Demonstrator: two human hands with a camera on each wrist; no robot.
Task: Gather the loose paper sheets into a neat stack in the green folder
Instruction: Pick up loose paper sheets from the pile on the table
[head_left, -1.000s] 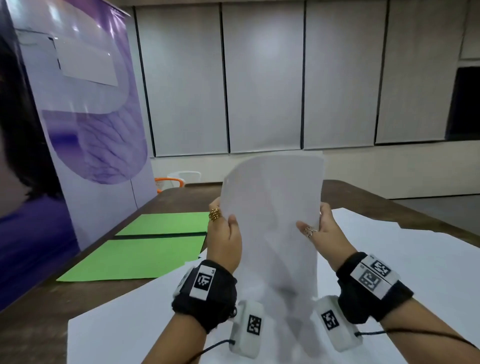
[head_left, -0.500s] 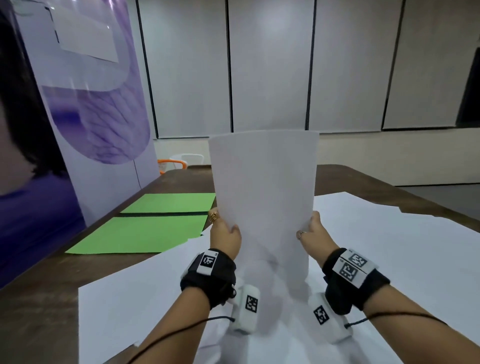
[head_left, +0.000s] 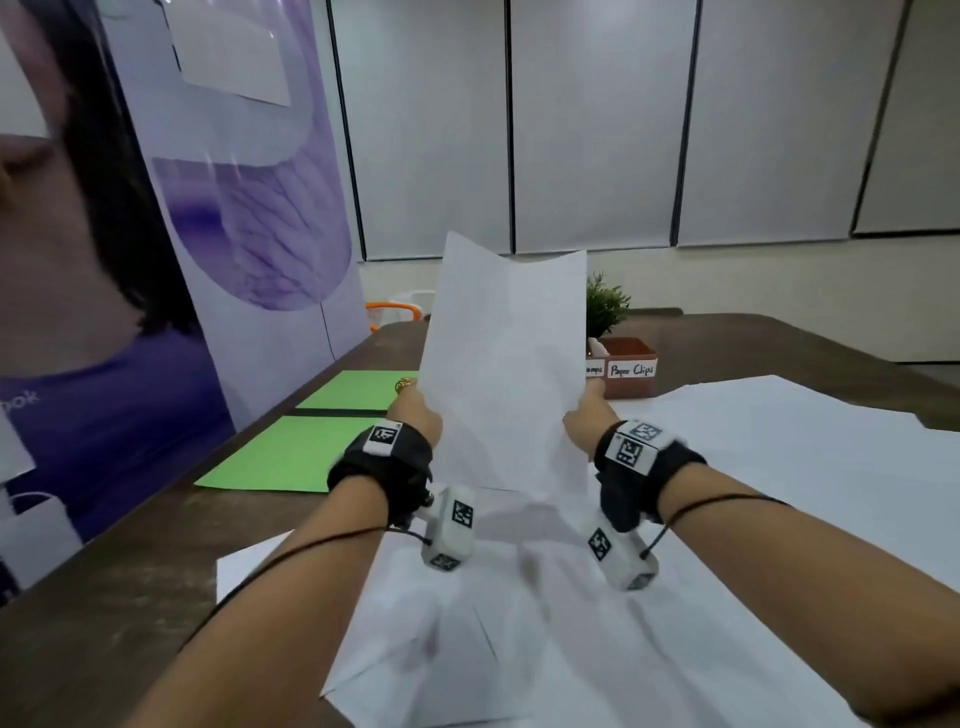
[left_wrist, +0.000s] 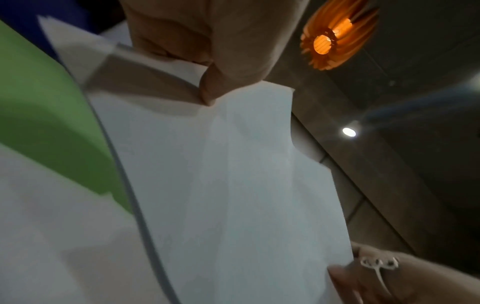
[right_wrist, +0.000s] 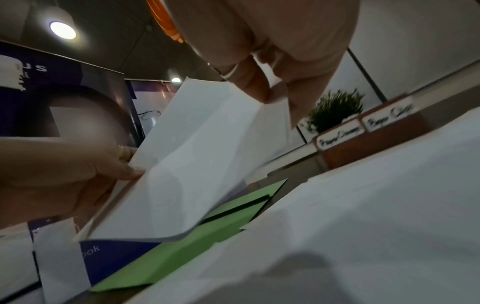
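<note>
The paper sheets (head_left: 506, 364) stood up in front of the camera and hid most of the fingers of the left hand (head_left: 415, 410) and of the right hand (head_left: 584, 415). They also hid part of the brown box (head_left: 631, 364), so only the "Paper Clips" label could be read; the other label was cut short. The far end of the green folder (head_left: 291, 457) was hidden behind the left hand and the sheets. In the left wrist view the folder (left_wrist: 52, 123) was a green blur. In the right wrist view the labels on the box (right_wrist: 363, 131) were too smeared to read. How many sheets were held could not be told.
</note>
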